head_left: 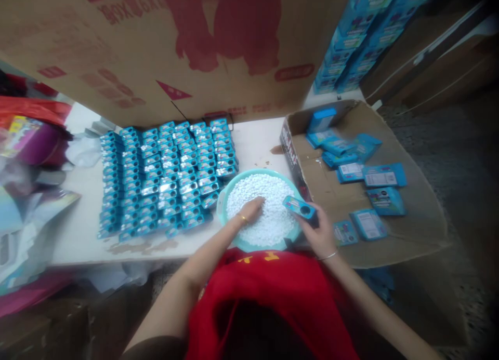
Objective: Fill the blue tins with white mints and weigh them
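Dipped left hand (254,209) in pellets (273,186), grip unclear; held case (298,207) in right hand (322,234) over basin's (222,205) right, likely needing steadiness next.

The basin (222,210) looks smooth plastic — blue cases (167,187) glossy, open carton (325,196) matt cardboard.

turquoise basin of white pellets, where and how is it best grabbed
The turquoise basin is probably best held by its rim, one hand coming from the left and one from the right. It is wide and round and full of loose white pellets, so opposite holds should keep it level. Its near edge is close to the red garment.
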### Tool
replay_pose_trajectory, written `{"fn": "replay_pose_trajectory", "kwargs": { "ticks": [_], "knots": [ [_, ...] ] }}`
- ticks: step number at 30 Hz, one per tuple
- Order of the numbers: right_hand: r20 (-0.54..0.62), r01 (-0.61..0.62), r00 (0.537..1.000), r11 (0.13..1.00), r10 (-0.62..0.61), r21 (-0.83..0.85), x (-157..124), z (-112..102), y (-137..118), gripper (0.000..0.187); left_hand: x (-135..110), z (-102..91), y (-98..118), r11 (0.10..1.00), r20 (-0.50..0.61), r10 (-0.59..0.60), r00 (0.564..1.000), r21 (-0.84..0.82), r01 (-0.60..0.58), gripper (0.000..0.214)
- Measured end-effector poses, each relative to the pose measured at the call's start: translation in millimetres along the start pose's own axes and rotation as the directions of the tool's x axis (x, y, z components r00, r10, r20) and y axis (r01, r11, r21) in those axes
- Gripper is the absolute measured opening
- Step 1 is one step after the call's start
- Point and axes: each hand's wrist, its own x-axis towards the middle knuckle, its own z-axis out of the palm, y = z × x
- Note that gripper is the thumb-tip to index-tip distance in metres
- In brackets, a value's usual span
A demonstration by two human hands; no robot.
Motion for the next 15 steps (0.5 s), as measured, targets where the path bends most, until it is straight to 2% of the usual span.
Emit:
{"fn": "replay_pose_trajectory", "kwargs": {
  "ticks": [3,7,11,15],
  "knots": [
    [0.003,-0.002,1.0,1.0,0.002,0.006,-1.0,-1.9,-0.7,0.041,-17.0,-11.1,-4.1,0.997,-0.022,0.04,0.999,-0.061,-0.042,0.034],
    [-0.01,0.052,0.999,0.997,-0.052,-0.049,-0.4,1.2,3.3,0.04,-56.8,-48.4,-2.3,0.987,-0.084,0.108,0.991,-0.108,-0.117,0.031],
    [0.032,0.172,0.985,0.977,-0.17,-0.123,5.1,10.5,4.5,0.036,-91.1,-91.6,14.5,0.986,-0.094,0.151,0.984,-0.049,-0.156,0.034],
    [0.148,0.295,0.951,0.941,-0.272,-0.167,11.1,19.6,-1.9,0.041,-104.9,-121.2,38.0,0.983,-0.057,0.184,0.981,0.034,-0.182,0.025]
  ]
}}
